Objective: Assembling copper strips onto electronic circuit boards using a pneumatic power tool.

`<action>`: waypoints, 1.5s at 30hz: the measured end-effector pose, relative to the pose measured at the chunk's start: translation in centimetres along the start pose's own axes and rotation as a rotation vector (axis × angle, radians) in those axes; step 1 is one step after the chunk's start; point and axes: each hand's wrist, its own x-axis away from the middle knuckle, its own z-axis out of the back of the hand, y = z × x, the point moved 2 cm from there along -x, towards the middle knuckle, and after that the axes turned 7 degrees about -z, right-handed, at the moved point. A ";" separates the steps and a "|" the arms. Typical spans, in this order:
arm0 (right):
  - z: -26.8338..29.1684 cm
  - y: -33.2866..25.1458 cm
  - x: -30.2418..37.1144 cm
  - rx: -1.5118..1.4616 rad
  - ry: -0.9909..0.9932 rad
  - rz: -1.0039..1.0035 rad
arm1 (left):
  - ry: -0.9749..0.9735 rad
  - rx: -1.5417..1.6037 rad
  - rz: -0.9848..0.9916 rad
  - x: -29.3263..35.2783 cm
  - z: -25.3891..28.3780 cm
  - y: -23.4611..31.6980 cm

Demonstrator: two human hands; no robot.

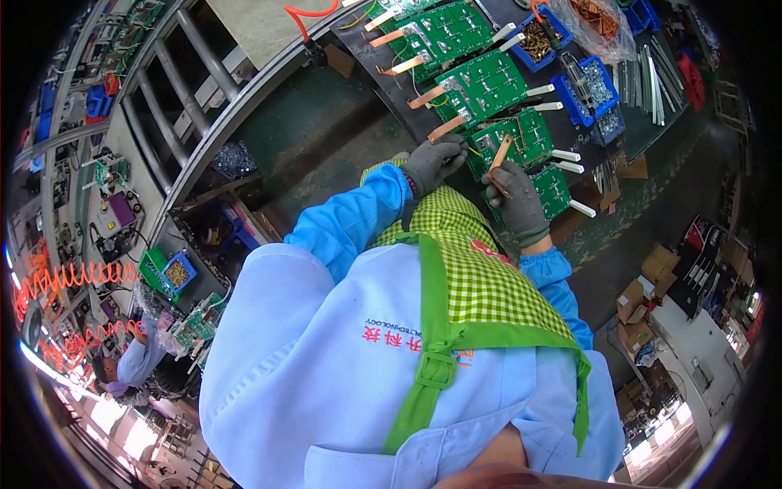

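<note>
My right hand (520, 200), in a grey glove, grips a bent copper strip (501, 158) between thumb and fingers. The strip lies over a green circuit board (533, 134) near the table's close end. Just left of that board is my left hand (437, 166), also gloved, with its fingers curled together; whatever they hold, if anything, is too small to make out. Another green board (551, 192) is partly behind my right hand. Farther up the row, a circuit board (482, 87) has copper strips (446, 128) on its left and white tabs (544, 106) on its right.
Blue bins with brass-coloured parts (535, 41) and silvery screws (597, 81) stand right of the boards. Beyond them lie metal bars (652, 81) and a plastic bag of copper pieces (599, 20). A roller conveyor (183, 85) runs at left; a co-worker (140, 359) is at lower left.
</note>
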 end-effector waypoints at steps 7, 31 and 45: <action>0.1 1.6 0.6 0.022 0.008 -0.013 | 0.324 1.270 1.066 -0.8 -1.0 0.6; 0.3 3.3 0.8 -0.037 0.087 -0.087 | 0.138 0.411 0.616 -2.8 -2.5 -0.3; -1.8 4.2 -3.2 -0.169 0.125 -0.160 | -0.042 0.471 0.448 -2.9 -1.5 0.0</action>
